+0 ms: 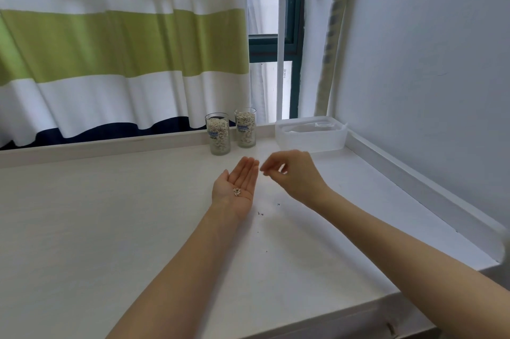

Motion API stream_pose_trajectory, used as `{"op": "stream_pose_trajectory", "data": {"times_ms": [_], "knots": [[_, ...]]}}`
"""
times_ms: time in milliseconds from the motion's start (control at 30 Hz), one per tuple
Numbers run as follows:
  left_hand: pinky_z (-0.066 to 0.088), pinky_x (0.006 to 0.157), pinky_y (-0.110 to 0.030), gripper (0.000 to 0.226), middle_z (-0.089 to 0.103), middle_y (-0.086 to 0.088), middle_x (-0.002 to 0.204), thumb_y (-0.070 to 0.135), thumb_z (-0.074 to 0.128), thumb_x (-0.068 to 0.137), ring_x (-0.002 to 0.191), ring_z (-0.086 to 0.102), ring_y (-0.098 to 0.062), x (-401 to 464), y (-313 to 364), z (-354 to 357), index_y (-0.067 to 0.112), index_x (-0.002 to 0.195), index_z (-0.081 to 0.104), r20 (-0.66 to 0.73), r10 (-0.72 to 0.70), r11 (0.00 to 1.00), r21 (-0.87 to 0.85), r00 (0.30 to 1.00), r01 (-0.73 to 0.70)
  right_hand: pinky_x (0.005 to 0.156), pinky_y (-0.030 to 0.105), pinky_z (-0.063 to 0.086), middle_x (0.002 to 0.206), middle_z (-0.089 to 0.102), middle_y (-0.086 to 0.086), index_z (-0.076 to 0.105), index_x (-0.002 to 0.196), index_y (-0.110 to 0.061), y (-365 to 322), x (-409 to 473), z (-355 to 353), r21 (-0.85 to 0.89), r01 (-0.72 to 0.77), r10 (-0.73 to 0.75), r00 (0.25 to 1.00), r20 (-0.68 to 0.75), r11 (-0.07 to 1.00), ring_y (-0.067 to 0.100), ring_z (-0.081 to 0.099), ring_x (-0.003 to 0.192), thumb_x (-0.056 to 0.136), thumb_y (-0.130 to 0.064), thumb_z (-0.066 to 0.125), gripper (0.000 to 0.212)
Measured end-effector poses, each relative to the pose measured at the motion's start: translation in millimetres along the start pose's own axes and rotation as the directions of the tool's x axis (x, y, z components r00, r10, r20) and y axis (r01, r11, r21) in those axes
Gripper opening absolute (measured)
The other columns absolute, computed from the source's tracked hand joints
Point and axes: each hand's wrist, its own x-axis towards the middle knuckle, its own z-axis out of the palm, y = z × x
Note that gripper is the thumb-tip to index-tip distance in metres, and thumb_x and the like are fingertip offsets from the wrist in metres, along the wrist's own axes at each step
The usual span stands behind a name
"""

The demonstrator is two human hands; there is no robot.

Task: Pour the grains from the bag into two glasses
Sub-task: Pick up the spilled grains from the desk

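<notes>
Two clear glasses stand side by side at the back of the white table, the left glass (218, 134) and the right glass (245, 128), both holding pale grains. My left hand (238, 182) lies palm up over the table with straight fingers, and a small heap of grains (236, 192) sits on the palm. My right hand (292, 173) hovers just to its right, fingers curled with thumb and forefinger pinched together; whether a grain is between them I cannot tell. A crumpled clear bag (314, 126) lies in a white plastic box.
The white plastic box (311, 138) sits in the back right corner against the wall. A few dark specks (269, 209) are scattered on the table (110, 228) near my hands. A raised rim runs along the back and right edges. A striped curtain hangs behind.
</notes>
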Motion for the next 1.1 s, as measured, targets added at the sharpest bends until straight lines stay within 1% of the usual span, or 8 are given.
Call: {"op": "stream_pose_trajectory", "data": {"times_ms": [100,200,267,433,667,800,967,1100], "knots": [[0.048,0.092,-0.038,0.055,0.071,-0.021,0.072,0.027,0.022,0.105,0.12,0.056,-0.031,2,1,-3,-0.009,0.092,0.061,0.015,0.01,1.0,-0.017,1.0,-0.009,0.074,0.009,0.043,0.092,0.075,0.003,0.075,0.095,-0.012,22,-21,-1,-0.118,-0.078,0.088,0.993,0.08,0.99,0.007,0.061,0.075,0.087,-0.004,0.058,0.02],[0.048,0.091,-0.038,0.055,0.071,-0.021,0.071,0.027,0.022,0.105,0.119,0.056,-0.03,3,1,-4,-0.009,0.091,0.061,0.016,0.016,1.0,-0.014,1.0,-0.016,0.091,0.023,0.043,0.113,0.07,0.002,0.068,0.113,-0.016,31,-39,1,-0.257,-0.107,0.144,0.981,0.128,0.96,0.016,0.06,0.105,0.094,-0.01,0.049,0.028],[0.048,0.091,-0.038,0.055,0.072,-0.02,0.074,0.027,0.022,0.105,0.119,0.056,-0.03,4,0,-4,-0.008,0.091,0.061,0.016,0.021,1.0,-0.012,1.0,-0.021,0.097,0.027,0.04,0.12,0.066,0.004,0.064,0.121,-0.014,29,-46,3,-0.314,-0.093,0.147,0.978,0.151,0.945,0.022,0.056,0.114,0.097,-0.012,0.043,0.032],[0.048,0.091,-0.038,0.055,0.071,-0.02,0.071,0.027,0.022,0.105,0.12,0.056,-0.03,6,0,-5,-0.008,0.091,0.061,0.013,0.026,1.0,0.002,1.0,-0.026,0.087,0.039,0.043,0.104,0.069,0.014,0.066,0.11,-0.005,21,-50,15,-0.443,0.001,0.093,0.977,0.19,0.896,0.03,0.058,0.097,0.096,-0.012,0.041,0.03],[0.048,0.092,-0.037,0.055,0.07,-0.02,0.075,0.027,0.022,0.105,0.12,0.056,-0.031,3,0,-5,-0.008,0.09,0.061,0.005,0.032,0.999,0.007,0.999,-0.032,0.084,0.034,0.043,0.104,0.068,0.014,0.063,0.115,-0.01,14,-44,15,-0.49,0.107,0.012,0.973,0.232,0.865,0.032,0.058,0.1,0.093,-0.007,0.041,0.032],[0.048,0.092,-0.037,0.055,0.068,-0.02,0.085,0.028,0.022,0.105,0.12,0.056,-0.031,2,1,-4,-0.008,0.09,0.061,-0.005,0.03,1.0,0.008,1.0,-0.03,0.079,0.033,0.044,0.092,0.07,0.011,0.065,0.103,-0.008,17,-47,17,-0.439,0.115,-0.05,0.986,0.158,0.891,0.032,0.061,0.089,0.088,-0.004,0.046,0.025],[0.047,0.092,-0.038,0.055,0.071,-0.021,0.071,0.027,0.021,0.105,0.121,0.055,-0.032,2,-1,-3,-0.009,0.093,0.061,-0.015,-0.01,0.998,0.057,1.0,0.011,0.08,0.024,0.053,0.078,0.073,0.001,0.073,0.086,-0.011,8,-31,1,-0.176,-0.055,0.053,0.998,-0.017,0.983,0.012,0.067,0.073,0.075,-0.002,0.063,0.017],[0.047,0.09,-0.035,0.049,0.067,-0.021,0.098,0.025,0.023,0.105,0.119,0.057,-0.027,-6,-6,2,-0.008,0.115,0.057,-0.051,-0.07,0.993,0.096,0.996,0.074,0.068,0.005,0.048,0.074,0.072,-0.002,0.073,0.081,-0.01,-21,-5,-4,0.049,-0.003,0.005,0.999,-0.035,0.999,-0.003,0.063,0.064,0.074,-0.001,0.07,0.012]]}}
